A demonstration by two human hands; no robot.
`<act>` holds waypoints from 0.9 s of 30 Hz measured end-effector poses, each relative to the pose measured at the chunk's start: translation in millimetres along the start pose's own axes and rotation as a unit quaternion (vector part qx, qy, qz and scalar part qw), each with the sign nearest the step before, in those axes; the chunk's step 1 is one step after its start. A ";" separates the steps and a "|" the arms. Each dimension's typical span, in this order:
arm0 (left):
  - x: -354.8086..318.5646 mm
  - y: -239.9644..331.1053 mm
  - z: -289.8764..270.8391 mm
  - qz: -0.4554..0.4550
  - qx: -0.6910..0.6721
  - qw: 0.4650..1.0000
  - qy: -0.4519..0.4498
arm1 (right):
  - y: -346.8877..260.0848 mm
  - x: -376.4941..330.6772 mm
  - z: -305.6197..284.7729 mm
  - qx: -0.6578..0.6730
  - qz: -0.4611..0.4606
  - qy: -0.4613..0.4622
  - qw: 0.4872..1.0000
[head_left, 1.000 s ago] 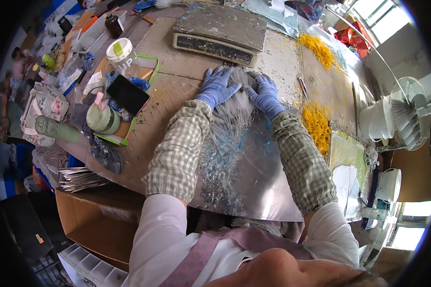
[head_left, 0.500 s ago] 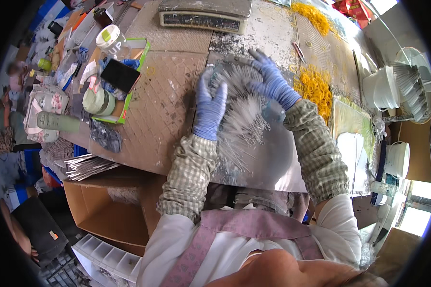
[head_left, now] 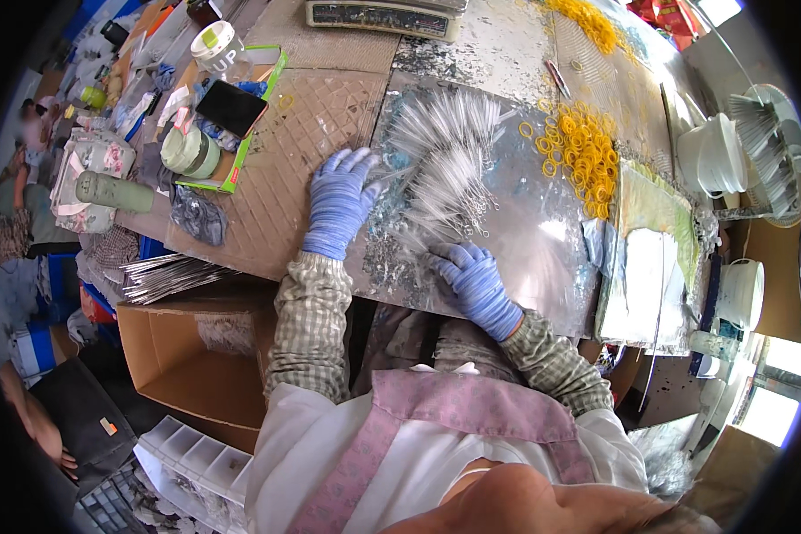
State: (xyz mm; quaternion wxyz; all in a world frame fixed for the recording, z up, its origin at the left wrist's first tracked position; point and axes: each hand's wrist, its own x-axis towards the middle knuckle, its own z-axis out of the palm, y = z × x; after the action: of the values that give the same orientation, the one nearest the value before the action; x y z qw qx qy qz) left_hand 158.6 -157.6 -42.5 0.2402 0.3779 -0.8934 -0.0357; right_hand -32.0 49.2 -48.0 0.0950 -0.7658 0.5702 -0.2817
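Item: pile of thin white brushes (head_left: 449,165), fanned across the metal sheet (head_left: 525,222) at the middle of the tabletop, wire ends toward the near edge. Left hand (head_left: 338,200), blue-gloved, lies flat with fingers spread at the sheet's left edge, fingertips touching the pile's left fringe; it holds nothing. Right hand (head_left: 476,280), likewise gloved, rests palm down near the sheet's near edge, fingers loosely curled at the pile's lower end; whether it pinches any brush I cannot tell. Step, as judged: gathering and straightening the spread brushes into a bunch. Next move calls for both hands closing inward to square the ends. Yellow bands (head_left: 583,156) lie just right of the pile; phone (head_left: 231,107) and cups (head_left: 191,151) toward the far left corner. Change from half a second ago: both hands then lay atop the pile, close together; now they are apart, the right one drawn nearer the body.
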 end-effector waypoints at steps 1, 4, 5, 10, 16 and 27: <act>0.9 -1.1 -6.8 -0.027 -0.008 0.998 -0.054 | 5.6 2.4 -0.7 -0.015 -0.002 0.009 1.000; -7.2 -7.9 -14.0 -0.049 -0.009 0.994 -0.098 | 5.8 15.3 -12.7 -0.026 -0.004 0.054 0.998; -10.0 -6.4 -15.8 -0.044 -0.004 0.994 -0.105 | -2.5 26.3 -21.5 -0.074 0.013 0.076 0.994; -27.0 -14.1 -54.2 -0.091 0.041 0.991 -0.088 | 22.9 35.9 -6.0 -0.134 0.044 0.043 0.989; -77.5 -1.3 -86.7 -0.204 -0.143 0.967 0.043 | 25.2 25.9 -19.2 0.077 0.134 0.279 0.948; 10.2 112.2 -41.0 0.216 0.095 0.951 -0.201 | 41.4 18.2 -22.3 -0.034 0.240 0.113 0.964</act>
State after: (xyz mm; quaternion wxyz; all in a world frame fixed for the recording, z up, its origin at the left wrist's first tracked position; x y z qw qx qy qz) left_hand 97.4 -80.0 25.3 0.0206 0.1818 -0.9827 0.0274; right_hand -74.5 22.5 -43.1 0.0693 -0.5726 0.7535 -0.3157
